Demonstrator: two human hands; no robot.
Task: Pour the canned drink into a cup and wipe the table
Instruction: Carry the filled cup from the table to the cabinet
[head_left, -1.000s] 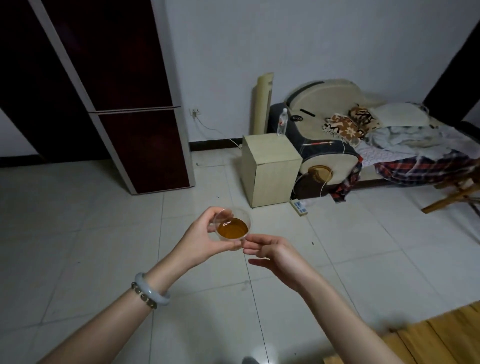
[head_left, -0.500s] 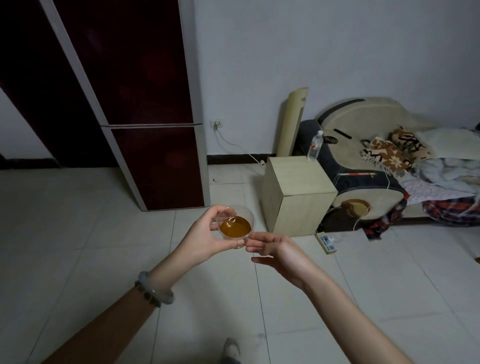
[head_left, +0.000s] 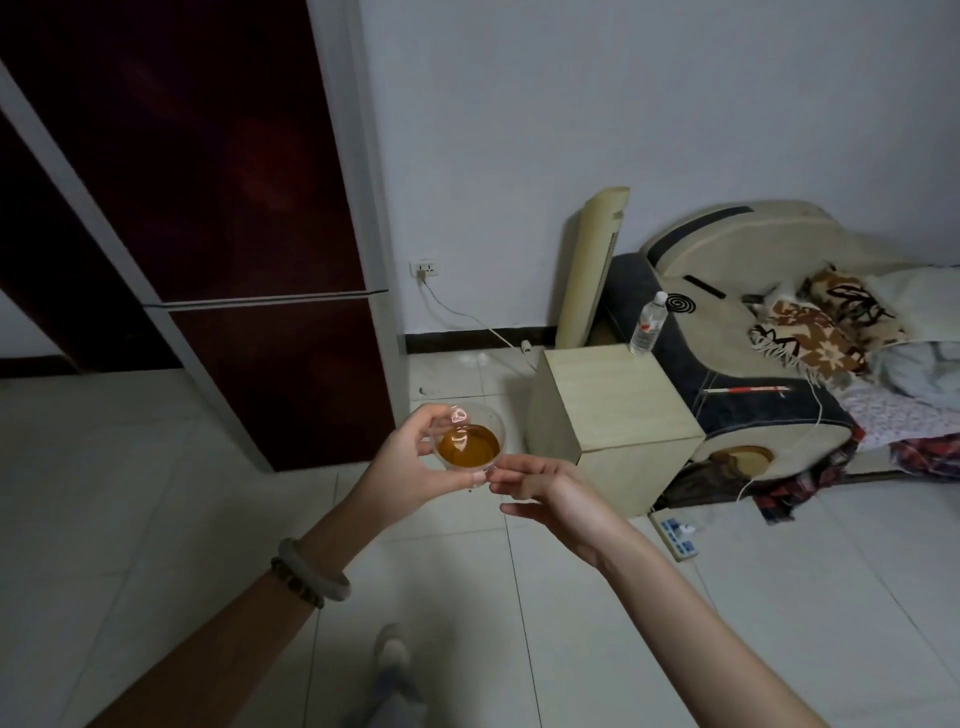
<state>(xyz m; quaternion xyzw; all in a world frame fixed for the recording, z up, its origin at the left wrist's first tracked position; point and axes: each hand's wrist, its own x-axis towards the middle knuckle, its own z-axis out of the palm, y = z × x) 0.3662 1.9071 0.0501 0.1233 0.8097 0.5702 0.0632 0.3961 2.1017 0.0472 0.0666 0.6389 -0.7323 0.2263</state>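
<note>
Cup (head_left: 470, 441), clear plastic, part filled with amber drink, is being held upright in the air above the tiled floor (head_left: 156, 493). Left hand (head_left: 415, 467) is gripping it, thumb and fingers curling round its wall. Right hand (head_left: 550, 493) is lying loosely spread just beside it, fingertips (head_left: 496, 473) reaching toward the cup's lower edge; whether they touch cannot be told. Bracelet (head_left: 311, 571) is sitting on the left wrist. Wooden box (head_left: 613, 415) is standing beyond the cup, water bottle (head_left: 648, 325) at its far corner. Dark fridge (head_left: 234, 234) is standing to the left.
</note>
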